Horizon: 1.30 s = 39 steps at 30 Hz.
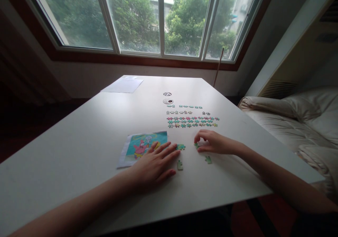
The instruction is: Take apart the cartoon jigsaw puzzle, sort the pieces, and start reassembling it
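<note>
My left hand (158, 163) lies flat with fingers spread, over the right part of a cartoon picture sheet (138, 147). Its fingertips reach a small green-and-teal jigsaw section (181, 147). My right hand (208, 141) is to the right, thumb and fingers pinched around a green jigsaw piece (196, 145) at the table surface. Below the left fingertips rests a loose green piece (180, 165). Another green piece (208, 159) sits just below my right hand. Beyond the hands, several rows of jigsaw pieces (192, 121) are laid out, in teal, pink and green.
Two small round items (168, 101) are behind the rows on the white table (87, 131). White paper sheets (123, 85) lie at the far left corner. A window (137, 18) is beyond the table, a thin stick (218, 68) leans near it, and a cushioned seat (298, 113) stands right.
</note>
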{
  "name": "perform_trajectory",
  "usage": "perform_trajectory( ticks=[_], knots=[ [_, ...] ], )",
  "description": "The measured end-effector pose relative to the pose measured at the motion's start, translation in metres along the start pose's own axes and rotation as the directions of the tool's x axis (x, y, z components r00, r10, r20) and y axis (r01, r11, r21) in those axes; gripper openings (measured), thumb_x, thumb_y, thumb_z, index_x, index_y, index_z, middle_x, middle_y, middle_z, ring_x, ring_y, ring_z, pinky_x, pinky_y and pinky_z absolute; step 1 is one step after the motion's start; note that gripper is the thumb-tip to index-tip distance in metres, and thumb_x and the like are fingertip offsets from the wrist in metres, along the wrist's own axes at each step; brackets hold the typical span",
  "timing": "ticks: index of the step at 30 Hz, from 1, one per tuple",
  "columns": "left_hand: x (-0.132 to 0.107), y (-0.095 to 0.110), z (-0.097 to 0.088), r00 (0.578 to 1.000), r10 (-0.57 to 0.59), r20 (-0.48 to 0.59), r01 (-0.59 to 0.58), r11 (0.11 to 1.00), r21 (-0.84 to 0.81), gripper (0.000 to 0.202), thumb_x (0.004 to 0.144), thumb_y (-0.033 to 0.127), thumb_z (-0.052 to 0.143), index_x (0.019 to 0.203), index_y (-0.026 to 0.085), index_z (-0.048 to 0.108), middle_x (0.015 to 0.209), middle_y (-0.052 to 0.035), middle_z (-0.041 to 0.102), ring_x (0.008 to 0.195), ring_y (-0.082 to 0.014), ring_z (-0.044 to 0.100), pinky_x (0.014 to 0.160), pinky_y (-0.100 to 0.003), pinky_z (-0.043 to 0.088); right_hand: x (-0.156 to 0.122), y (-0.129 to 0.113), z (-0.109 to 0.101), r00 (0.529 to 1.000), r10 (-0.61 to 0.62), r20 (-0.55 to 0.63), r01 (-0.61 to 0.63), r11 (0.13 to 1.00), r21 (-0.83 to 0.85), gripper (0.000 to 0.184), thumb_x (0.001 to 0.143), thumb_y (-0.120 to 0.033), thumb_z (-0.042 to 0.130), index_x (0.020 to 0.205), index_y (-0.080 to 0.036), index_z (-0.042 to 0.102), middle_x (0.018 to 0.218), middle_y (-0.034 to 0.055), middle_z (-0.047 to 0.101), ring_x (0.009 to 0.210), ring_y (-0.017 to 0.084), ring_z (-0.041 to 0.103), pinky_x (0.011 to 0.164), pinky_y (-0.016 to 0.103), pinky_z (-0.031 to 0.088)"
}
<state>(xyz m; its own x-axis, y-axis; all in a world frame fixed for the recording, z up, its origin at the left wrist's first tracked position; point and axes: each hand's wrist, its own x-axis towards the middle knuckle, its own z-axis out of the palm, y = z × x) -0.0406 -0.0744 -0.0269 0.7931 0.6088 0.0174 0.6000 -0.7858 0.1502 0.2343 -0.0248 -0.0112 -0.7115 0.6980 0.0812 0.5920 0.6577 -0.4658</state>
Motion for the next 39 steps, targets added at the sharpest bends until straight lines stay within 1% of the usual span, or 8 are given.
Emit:
perform_trajectory(
  ticks=[3, 7, 11, 17, 22, 25, 34, 39],
  knots=[
    [-0.001, -0.001, 0.0, 1.0, 0.008, 0.014, -0.008, 1.0, 0.004, 0.052, 0.088, 0.049, 0.023, 0.135, 0.027, 0.02, 0.141, -0.0065, 0.023, 0.127, -0.0292, 0.021, 0.099, -0.052, 0.018, 0.006, -0.004, 0.01, 0.998, -0.014, -0.058, 0.013, 1.0, -0.007, 0.02, 0.071, -0.031, 0.062, 0.085, -0.019, 0.057, 0.087, 0.0038, 0.057, 0.082, 0.015, 0.05, 0.073, 0.026, 0.04],
    [-0.001, -0.001, 0.001, 1.0, 0.013, 0.0, -0.013, 1.0, -0.001, 0.052, 0.088, 0.049, 0.024, 0.135, 0.027, 0.021, 0.14, -0.0066, 0.024, 0.126, -0.0292, 0.022, 0.099, -0.052, 0.018, 0.014, -0.012, 0.023, 0.99, -0.013, -0.141, 0.008, 0.999, -0.033, 0.022, 0.072, -0.035, 0.062, 0.085, -0.019, 0.057, 0.086, 0.0044, 0.058, 0.082, 0.017, 0.051, 0.074, 0.028, 0.04],
    [-0.001, -0.002, 0.001, 1.0, 0.02, -0.017, -0.02, 1.0, -0.005, 0.051, 0.088, 0.049, 0.025, 0.134, 0.027, 0.022, 0.14, -0.006, 0.025, 0.126, -0.0291, 0.023, 0.099, -0.051, 0.018, 0.019, -0.017, 0.03, 0.982, -0.002, -0.191, -0.006, 0.999, -0.04, 0.021, 0.073, -0.036, 0.06, 0.084, -0.019, 0.058, 0.084, 0.0044, 0.059, 0.08, 0.017, 0.052, 0.073, 0.029, 0.04],
    [-0.001, -0.002, 0.003, 1.0, 0.013, -0.013, -0.013, 1.0, -0.008, 0.052, 0.088, 0.049, 0.025, 0.134, 0.027, 0.023, 0.14, -0.0066, 0.026, 0.126, -0.0295, 0.023, 0.099, -0.052, 0.018, 0.017, -0.016, 0.029, 0.979, -0.017, -0.201, 0.008, 0.999, -0.044, 0.025, 0.072, -0.038, 0.061, 0.088, -0.019, 0.059, 0.085, 0.0047, 0.059, 0.08, 0.017, 0.052, 0.074, 0.029, 0.04],
    [-0.001, -0.001, 0.001, 1.0, 0.009, -0.002, -0.009, 1.0, -0.013, 0.052, 0.088, 0.049, 0.024, 0.135, 0.027, 0.022, 0.14, -0.0064, 0.026, 0.126, -0.0295, 0.022, 0.099, -0.052, 0.018, 0.017, -0.02, 0.029, 0.976, -0.031, -0.217, 0.022, 0.999, -0.042, 0.018, 0.075, -0.032, 0.057, 0.086, -0.019, 0.06, 0.086, 0.0051, 0.059, 0.082, 0.016, 0.052, 0.076, 0.029, 0.04],
    [-0.001, -0.001, 0.001, 1.0, 0.005, 0.002, -0.005, 1.0, -0.009, 0.051, 0.088, 0.049, 0.024, 0.135, 0.027, 0.022, 0.14, -0.0056, 0.024, 0.126, -0.0298, 0.021, 0.098, -0.053, 0.018, 0.018, -0.022, 0.029, 0.976, -0.03, -0.216, 0.022, 0.999, -0.043, 0.015, 0.075, -0.031, 0.058, 0.084, -0.019, 0.06, 0.084, 0.0048, 0.059, 0.081, 0.016, 0.052, 0.075, 0.029, 0.04],
    [0.0, -0.002, 0.003, 1.0, 0.007, 0.013, -0.007, 1.0, 0.002, 0.051, 0.088, 0.049, 0.023, 0.135, 0.028, 0.02, 0.141, -0.0054, 0.022, 0.127, -0.0296, 0.02, 0.099, -0.053, 0.016, 0.017, -0.02, 0.032, 0.974, 0.052, -0.219, -0.05, 0.999, 0.015, 0.017, 0.072, -0.034, 0.061, 0.081, -0.019, 0.063, 0.083, 0.0041, 0.058, 0.078, 0.015, 0.054, 0.073, 0.028, 0.041],
    [0.0, -0.002, 0.002, 1.0, 0.007, 0.019, -0.007, 1.0, 0.009, 0.052, 0.088, 0.05, 0.022, 0.135, 0.028, 0.02, 0.141, -0.0052, 0.022, 0.127, -0.0297, 0.019, 0.099, -0.053, 0.017, 0.017, -0.018, 0.034, 0.97, 0.06, -0.235, -0.057, 0.998, 0.018, 0.018, 0.071, -0.035, 0.062, 0.08, -0.019, 0.064, 0.081, 0.0033, 0.058, 0.075, 0.014, 0.054, 0.071, 0.026, 0.042]
  ],
)
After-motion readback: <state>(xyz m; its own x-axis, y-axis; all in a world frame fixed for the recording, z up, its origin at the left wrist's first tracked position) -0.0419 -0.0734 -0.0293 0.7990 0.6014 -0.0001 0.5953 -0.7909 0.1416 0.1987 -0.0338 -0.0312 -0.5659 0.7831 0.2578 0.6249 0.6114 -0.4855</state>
